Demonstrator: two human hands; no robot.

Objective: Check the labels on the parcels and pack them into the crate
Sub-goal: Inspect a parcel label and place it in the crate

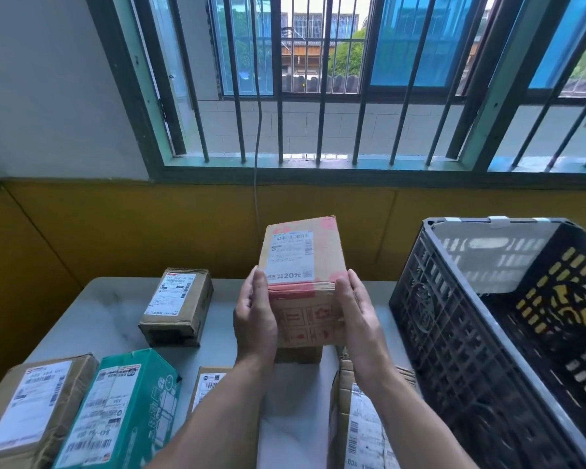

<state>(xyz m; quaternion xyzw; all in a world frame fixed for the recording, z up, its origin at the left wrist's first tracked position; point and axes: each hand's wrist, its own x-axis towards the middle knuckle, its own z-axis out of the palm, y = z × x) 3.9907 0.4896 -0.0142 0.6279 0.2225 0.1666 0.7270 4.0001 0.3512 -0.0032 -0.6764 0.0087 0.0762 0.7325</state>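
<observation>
Both hands clasp one parcel from opposite sides: the left hand (255, 313) curls round its left edge and the right hand (359, 309) round its right, thumbs toward the person.

The brown cardboard parcel with red-printed tape (303, 265) is held clear of the table, its far end tipped up so the white shipping label (290, 257) faces the person. That looks like the label check.

At three o'clock from it, close by, stands the black latticed plastic crate (454, 336) with its open top within easy reach. I see no parcel in the part of its inside that shows.

The rest wait label-up on the pale grey table (115, 313), presumably so they can be read quickly:
- a small brown taped box (176, 304) at nine o'clock
- a teal printed carton (126, 407) at seven
- a larger brown box (31, 411) at eight, beside the teal one
- a crumpled brown parcel (362, 434) at five

Another lies partly hidden under the left forearm.
</observation>
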